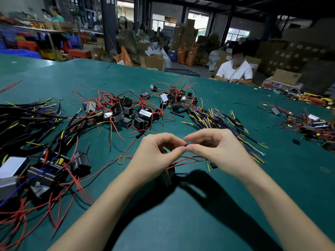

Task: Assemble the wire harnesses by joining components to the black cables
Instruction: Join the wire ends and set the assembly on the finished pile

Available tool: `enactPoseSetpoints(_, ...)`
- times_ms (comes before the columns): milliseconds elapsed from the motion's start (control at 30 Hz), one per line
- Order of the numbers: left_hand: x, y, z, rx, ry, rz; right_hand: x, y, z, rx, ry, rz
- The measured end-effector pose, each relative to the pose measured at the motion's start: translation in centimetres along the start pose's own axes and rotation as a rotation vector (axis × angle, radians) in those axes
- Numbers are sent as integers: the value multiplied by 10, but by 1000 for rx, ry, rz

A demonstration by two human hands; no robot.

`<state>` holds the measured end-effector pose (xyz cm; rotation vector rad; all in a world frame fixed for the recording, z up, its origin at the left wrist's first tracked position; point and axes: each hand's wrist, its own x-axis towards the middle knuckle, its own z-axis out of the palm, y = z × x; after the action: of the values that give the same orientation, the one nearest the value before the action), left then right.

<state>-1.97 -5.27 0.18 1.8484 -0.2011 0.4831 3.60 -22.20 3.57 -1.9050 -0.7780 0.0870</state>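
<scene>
Legible text in view from my workbench: none.

I can read no word, number or brand anywhere. The stacked cardboard cartons (183, 36) behind my green table (181, 223) bear printed patches, too blurred to make out. The carton at far right (286, 77) carries a round green mark whose lettering I cannot resolve. The white labels on the small black components (164, 97) in the middle pile show no characters I can tell. A pale sign on the dark pillar (110, 0) at the top is likewise unreadable.
</scene>
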Motion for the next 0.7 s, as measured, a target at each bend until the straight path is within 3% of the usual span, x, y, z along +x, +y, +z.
enactPoseSetpoints(367,-1,-5,5,-30,-34,5,1,4,9,16,222,-88)
enactPoseSetpoints(533,-6,-16,12,-32,12,1,16,-5,-2,142,-40,55)
enactPoseSetpoints(600,-7,-18,16,-57,53,0,38,-8,-9,195,-4,88)
enactPoseSetpoints(700,-8,-20,19,-49,90,20,81,-13,3,-79,-80,59)
